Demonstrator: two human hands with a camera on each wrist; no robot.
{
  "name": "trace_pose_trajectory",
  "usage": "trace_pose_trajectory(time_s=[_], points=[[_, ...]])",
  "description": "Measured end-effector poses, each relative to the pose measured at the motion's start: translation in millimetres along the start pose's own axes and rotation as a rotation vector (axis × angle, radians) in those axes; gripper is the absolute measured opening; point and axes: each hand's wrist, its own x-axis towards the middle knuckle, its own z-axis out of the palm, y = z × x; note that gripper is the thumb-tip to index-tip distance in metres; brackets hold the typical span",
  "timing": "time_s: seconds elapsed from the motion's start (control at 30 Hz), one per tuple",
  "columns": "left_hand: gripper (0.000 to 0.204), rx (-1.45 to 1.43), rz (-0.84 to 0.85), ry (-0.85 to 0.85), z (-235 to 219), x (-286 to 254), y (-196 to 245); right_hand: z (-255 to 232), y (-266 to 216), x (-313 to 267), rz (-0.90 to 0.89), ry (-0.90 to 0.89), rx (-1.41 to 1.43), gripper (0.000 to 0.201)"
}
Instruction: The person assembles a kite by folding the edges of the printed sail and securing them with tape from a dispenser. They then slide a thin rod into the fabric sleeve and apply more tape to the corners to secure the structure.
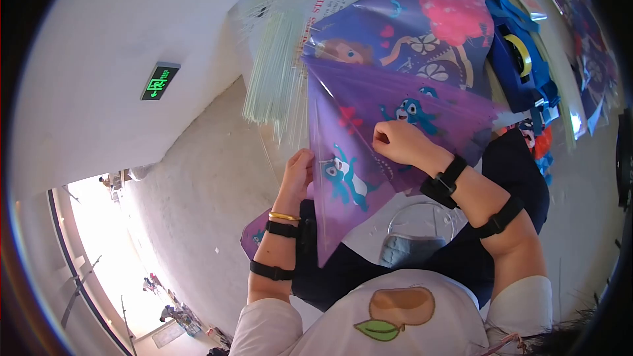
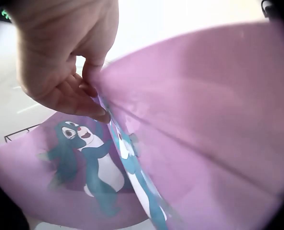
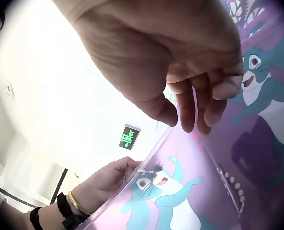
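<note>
Purple sheet (image 1: 351,153), pinched by left hand (image 1: 299,170) — right hand (image 1: 403,143) near, loosely curled

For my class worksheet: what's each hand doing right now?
Left hand: holding the purple sheet by its edge.
Right hand: open, loosely curled, holding nothing visible.

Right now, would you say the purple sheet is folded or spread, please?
Mostly spread: the purple sheet shows blue figures on two open panels.

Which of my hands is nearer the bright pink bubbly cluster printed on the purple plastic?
Right. In the head view, your right hand is below and left of the pink cluster; your left hand is farther off, lower left.
</note>
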Motion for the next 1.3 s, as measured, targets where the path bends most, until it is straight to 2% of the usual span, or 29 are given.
trace_pose_trajectory(time_s=[0.1, 0.3, 0.37, 0.4, 0.47, 0.5, 0.57, 0.6, 0.67, 0.7, 0.77, 0.8, 0.87, 0.9, 0.93, 1.0, 1.07, 1.13, 1.23, 1.3], points=[[0.021, 0.091, -0.013, 0.04, -16.7, -4.6, -5.8, -1.2, 2.1, -5.0, -0.021, -0.008, -0.033, 0.015], [0.031, 0.095, -0.011, 0.094, 11.0, -26.9, -6.1, 2.3, 8.2, -7.2, -0.036, -0.018, -0.066, 0.015], [0.046, 0.285, -0.029, 0.039, 12.7, -19.2, -13.7, 3.8, 7.5, -8.3, -0.032, -0.041, -0.083, 0.015], [0.046, 0.284, -0.03, 0.041, 12.6, -14.4, -19.0, 5.5, 8.3, -8.2, -0.033, -0.043, -0.083, 0.015], [0.061, 0.825, 0.196, 0.232, 12.8, -6.6, -31.0, 8.6, 10.1, -8.3, -0.026, -0.059, -0.119, 0.016], [0.061, 0.821, 0.195, 0.234, 16.6, -7.5, -34.5, 9.6, 11.2, -8.9, -0.027, -0.062, -0.121, 0.016], [0.067, 1.075, 0.412, 0.432, 21.7, -11.4, -41.3, 12.1, 12.4, -9.9, -0.028, -0.073, -0.145, 0.016], [0.067, 1.072, 0.409, 0.434, 19.0, -11.0, -48.4, 13.1, 12.7, -10.4, -0.03, -0.077, -0.147, 0.016], [0.058, 1.109, 0.544, 0.471, 10.1, -6.9, -64.5, 14.7, 12.3, -10.5, -0.039, -0.093, -0.167, 0.016], [0.058, 1.105, 0.541, 0.474, 3.6, -4.6, -69.5, 14.6, 10.9, -11.0, -0.041, -0.098, -0.17, 0.016], [0.043, 0.866, 0.305, 0.31, -15.0, 0.3, -76.7, 14.2, 8.2, -12.9, -0.075, -0.122, -0.194, 0.014], [0.043, 0.862, 0.302, 0.314, -26.9, 7.9, -84.0, 16.2, 8.8, -13.3, -0.077, -0.127, -0.196, 0.014], [0.029, 0.618, 0.259, 0.281, -47.2, 22.6, -95.8, 21.1, 12.0, -14.5, -0.344, -0.083, -0.262, 0.011], [0.02, 0.647, 0.279, 0.302, -45.9, 20.2, -87.2, 22.6, 12.6, -14.0, -0.346, -0.087, -0.264, 0.011], [0.02, 0.644, 0.278, 0.305, -40.7, 15.4, -73.6, 24.2, 13.1, -13.5, -0.402, -0.114, -0.299, 0.012], [0.013, 0.469, 0.209, 0.26, -34.8, 12.3, -52.3, 26.9, 14.0, -13.2, -0.46, -0.139, -0.337, 0.014], [0.014, 0.396, 0.238, 0.237, -37.6, 19.1, -47.4, 28.8, 14.8, -15.3, -0.595, -0.125, -0.464, 0.025], [0.015, 0.319, 0.271, 0.214, -43.7, 26.2, -53.0, 30.7, 16.7, -16.9, -0.612, -0.129, -0.562, 0.028], [0.02, 0.42, 0.257, 0.286, -43.7, 26.8, -63.2, 32.9, 21.6, -15.3, -0.624, -0.147, -0.684, 0.031], [0.026, 0.576, 0.341, 0.381, -43.2, 16.9, -71.8, 34.3, 21.9, -12.8, -0.625, -0.17, -0.712, 0.032]])
